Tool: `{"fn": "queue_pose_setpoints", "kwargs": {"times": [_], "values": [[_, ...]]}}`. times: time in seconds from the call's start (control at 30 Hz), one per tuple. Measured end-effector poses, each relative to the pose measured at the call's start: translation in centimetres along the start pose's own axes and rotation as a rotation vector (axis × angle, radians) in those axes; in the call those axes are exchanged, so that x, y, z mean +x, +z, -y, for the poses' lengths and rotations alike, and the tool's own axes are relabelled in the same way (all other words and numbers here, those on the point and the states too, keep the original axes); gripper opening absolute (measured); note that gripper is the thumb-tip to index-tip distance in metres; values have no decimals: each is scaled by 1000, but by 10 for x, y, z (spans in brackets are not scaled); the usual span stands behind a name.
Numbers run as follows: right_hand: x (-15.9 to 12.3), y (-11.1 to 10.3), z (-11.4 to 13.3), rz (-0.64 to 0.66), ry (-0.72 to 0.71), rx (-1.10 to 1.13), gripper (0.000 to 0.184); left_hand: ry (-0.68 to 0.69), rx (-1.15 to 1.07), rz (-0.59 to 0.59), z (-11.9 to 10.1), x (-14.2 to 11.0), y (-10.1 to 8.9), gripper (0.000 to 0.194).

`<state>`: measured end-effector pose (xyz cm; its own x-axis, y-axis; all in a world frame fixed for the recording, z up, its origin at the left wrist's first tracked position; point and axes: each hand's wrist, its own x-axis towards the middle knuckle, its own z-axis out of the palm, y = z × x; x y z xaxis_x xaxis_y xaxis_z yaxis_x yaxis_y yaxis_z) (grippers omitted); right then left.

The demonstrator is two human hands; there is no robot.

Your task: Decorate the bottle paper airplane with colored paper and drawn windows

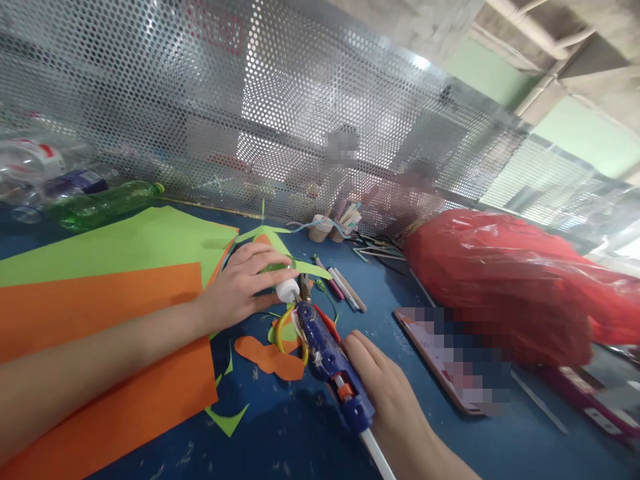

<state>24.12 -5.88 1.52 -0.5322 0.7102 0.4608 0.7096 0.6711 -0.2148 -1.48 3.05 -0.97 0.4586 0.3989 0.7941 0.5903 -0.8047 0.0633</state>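
My right hand is closed around a blue hot glue gun, with a white glue stick sticking out of its back end. The gun's nozzle is at a white cap-like piece; whether they touch I cannot tell. Fingers of my left hand are wrapped round a green clear plastic piece that has this white end. Light green paper strips spread out beside it. Under the gun lie scissors with a yellow handle loop, and next to them an orange paper cutout.
Orange paper and light green paper lie to the left. Plastic bottles stand behind them. Markers, cups of pens, a phone and a large red bag are ahead and right. A perforated metal screen rises behind.
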Motion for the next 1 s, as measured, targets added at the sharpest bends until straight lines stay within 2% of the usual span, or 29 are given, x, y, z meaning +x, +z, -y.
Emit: {"fn": "queue_pose_setpoints", "kwargs": {"times": [0.27,0.67,0.83,1.0], "values": [[0,0,2,-4,-63,11,6,0,9,-13,-1,1,0,32],[1,-3,-1,5,-26,-4,5,8,12,-6,-1,0,-1,32],[1,-5,3,63,1,25,9,-4,6,-20,0,2,-1,31],[1,-4,2,13,-17,21,8,-12,-13,-26,-1,2,-3,32]]}}
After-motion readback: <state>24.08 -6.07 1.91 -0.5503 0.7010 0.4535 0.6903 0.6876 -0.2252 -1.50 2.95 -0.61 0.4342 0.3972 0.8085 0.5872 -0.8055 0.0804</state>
